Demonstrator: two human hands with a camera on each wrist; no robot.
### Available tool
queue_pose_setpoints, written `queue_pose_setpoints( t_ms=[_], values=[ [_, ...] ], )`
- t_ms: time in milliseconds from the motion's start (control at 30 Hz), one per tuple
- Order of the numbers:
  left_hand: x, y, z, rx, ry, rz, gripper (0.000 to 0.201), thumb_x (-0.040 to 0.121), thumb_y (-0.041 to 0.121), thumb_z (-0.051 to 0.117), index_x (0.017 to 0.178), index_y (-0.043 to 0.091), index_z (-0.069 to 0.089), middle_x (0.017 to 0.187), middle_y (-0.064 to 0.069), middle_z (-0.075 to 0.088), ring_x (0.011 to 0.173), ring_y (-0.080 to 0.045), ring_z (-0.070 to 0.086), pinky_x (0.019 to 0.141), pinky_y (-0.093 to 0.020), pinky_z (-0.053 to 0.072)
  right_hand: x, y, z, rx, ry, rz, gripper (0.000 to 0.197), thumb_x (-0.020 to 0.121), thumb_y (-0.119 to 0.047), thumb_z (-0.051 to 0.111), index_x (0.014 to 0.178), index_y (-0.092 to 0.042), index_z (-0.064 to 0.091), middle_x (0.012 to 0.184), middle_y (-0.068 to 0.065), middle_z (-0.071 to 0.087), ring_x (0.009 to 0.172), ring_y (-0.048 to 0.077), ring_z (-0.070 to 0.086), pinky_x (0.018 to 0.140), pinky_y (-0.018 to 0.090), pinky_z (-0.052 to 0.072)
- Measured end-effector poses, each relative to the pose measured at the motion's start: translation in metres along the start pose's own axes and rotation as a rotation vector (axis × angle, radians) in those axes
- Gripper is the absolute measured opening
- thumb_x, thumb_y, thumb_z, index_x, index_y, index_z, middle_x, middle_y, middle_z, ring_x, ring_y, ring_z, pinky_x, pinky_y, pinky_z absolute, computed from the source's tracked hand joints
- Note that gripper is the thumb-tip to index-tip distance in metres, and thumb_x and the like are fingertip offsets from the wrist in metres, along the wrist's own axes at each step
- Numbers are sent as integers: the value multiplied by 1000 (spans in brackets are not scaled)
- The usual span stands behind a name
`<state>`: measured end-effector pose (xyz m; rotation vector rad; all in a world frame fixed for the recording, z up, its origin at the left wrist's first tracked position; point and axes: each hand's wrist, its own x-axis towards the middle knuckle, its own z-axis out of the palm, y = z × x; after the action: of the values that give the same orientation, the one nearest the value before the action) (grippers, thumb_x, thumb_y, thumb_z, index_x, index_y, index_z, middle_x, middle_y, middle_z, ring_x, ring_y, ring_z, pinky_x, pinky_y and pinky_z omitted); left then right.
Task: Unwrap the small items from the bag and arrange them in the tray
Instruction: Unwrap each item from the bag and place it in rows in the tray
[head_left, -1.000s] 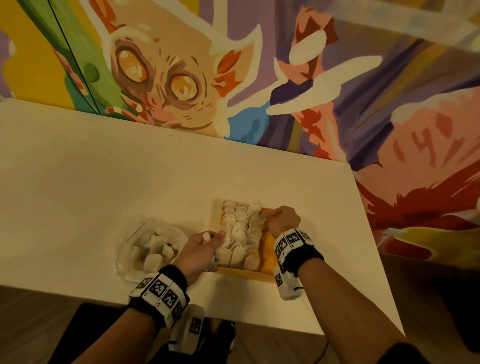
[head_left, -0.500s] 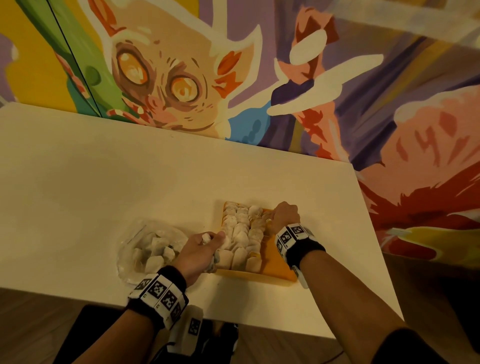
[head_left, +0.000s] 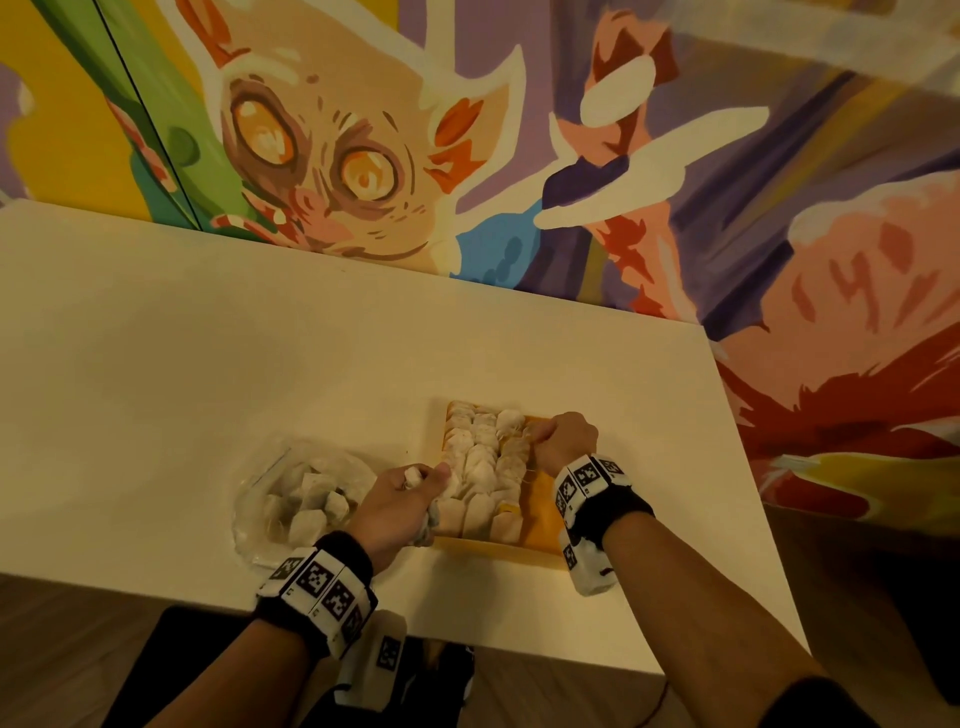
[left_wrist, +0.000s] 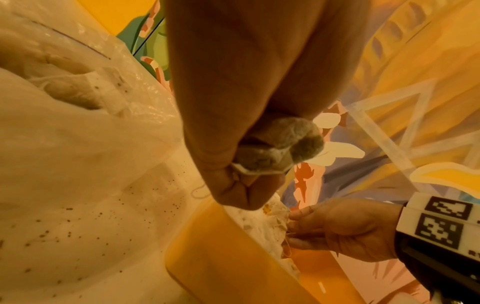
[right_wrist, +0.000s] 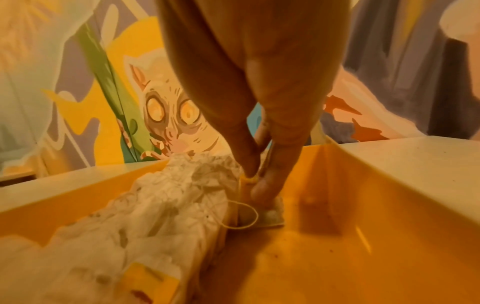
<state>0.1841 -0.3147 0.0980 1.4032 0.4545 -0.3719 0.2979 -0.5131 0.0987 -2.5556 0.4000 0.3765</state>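
Not much has shifted over the last second: the right wrist has drifted a touch further into the tray while the left hand hasn't budged. Going left to right, the clear crinkly plastic bag (head_left: 291, 499) sits on the cream white table (head_left: 208, 364) with a pile of pale tea bags still inside it, just beside the left hand (head_left: 397, 506). That hand is balled up around a scrunched greyish tea bag (left_wrist: 279, 147), fingers curled tight on it, hovering at the near-left corner of the shallow orange plastic tray (head_left: 543, 519). Rows of white tea bags (head_left: 480, 467) already fill the left and middle of the tray, packed edge to edge, with bare orange floor left on the right side. Over there the right hand (head_left: 569, 441) reaches down with thumb and fingertips pinching a small yellow paper tag (right_wrist: 248, 180), its looped string (right_wrist: 246, 216) trailing to a tea bag lying flat on the tray floor right next to the packed rows. Behind the table there's a bright painted mural (head_left: 337, 156) of a wide-eyed animal.
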Motion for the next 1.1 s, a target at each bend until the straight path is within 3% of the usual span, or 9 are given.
queue_pose_setpoints(
  t_ms=[100, 267, 367, 500, 633, 733, 833, 967, 1100],
  values=[
    [0, -1, 1, -18, 1, -10, 45, 95, 34, 59, 97, -11, 60, 54, -10, 47, 51, -20, 39, 52, -31, 40, -9, 4, 2, -77, -63, -39, 24, 85, 3, 57, 102, -3, 72, 110, 12, 68, 106, 27, 63, 88, 31, 54],
    [-1, -2, 4, -16, 12, -7, 35, 93, 35, 61, 89, 0, 64, 55, -8, 45, 51, -19, 41, 57, -34, 42, -16, 5, 8, -149, -130, -88, 21, 89, 1, 54, 103, -3, 70, 104, 14, 70, 81, 22, 62, 66, 29, 52],
    [-1, -3, 4, -12, 33, -2, 41, 92, 36, 62, 96, -4, 66, 61, -10, 49, 58, -22, 45, 56, -33, 44, -19, 5, 10, -164, -138, -95, 22, 87, 1, 55, 101, -3, 71, 102, 14, 70, 83, 23, 65, 72, 36, 57],
    [0, -4, 4, -26, 40, 4, 40, 93, 34, 63, 96, -5, 65, 59, -11, 52, 55, -21, 48, 56, -33, 45, -21, 10, 12, -69, -164, -82, 31, 85, 2, 56, 114, -6, 66, 113, 13, 67, 99, 26, 63, 83, 33, 56],
    [2, -4, 5, -26, 33, 29, 30, 93, 34, 62, 90, 6, 71, 71, -7, 67, 66, -21, 59, 66, -35, 47, -27, 13, 3, 46, -142, -72, 42, 86, 5, 53, 125, -8, 61, 125, 11, 61, 115, 26, 57, 96, 32, 50],
    [2, 0, 9, -40, 54, 43, 24, 94, 30, 61, 89, 8, 70, 61, 3, 63, 64, -18, 56, 69, -35, 46, -34, 13, -4, 161, -27, -110, 32, 88, 0, 54, 115, -9, 67, 119, 8, 64, 110, 23, 60, 90, 22, 49],
    [2, 5, 13, -42, 103, 69, 22, 93, 29, 63, 85, 9, 69, 53, -2, 51, 55, -19, 47, 62, -35, 44, -49, 2, -3, 336, 43, -238, 16, 91, -12, 59, 102, -13, 71, 102, -3, 69, 93, 12, 63, 75, 8, 45],
    [1, 11, 17, -51, 100, 107, 26, 92, 31, 64, 90, 6, 69, 60, -9, 49, 54, -20, 42, 51, -30, 40, -79, -16, -2, 513, -208, -450, 6, 89, -31, 67, 86, -35, 68, 86, -18, 69, 84, -1, 64, 77, 15, 52],
    [-2, 17, 18, -56, 95, 167, 23, 91, 30, 66, 91, 8, 71, 69, -12, 49, 63, -24, 40, 48, -29, 39, -89, -17, 4, 555, -252, -510, 13, 86, -23, 73, 86, -34, 66, 82, -11, 68, 80, 5, 63, 79, 21, 52]
  ],
)
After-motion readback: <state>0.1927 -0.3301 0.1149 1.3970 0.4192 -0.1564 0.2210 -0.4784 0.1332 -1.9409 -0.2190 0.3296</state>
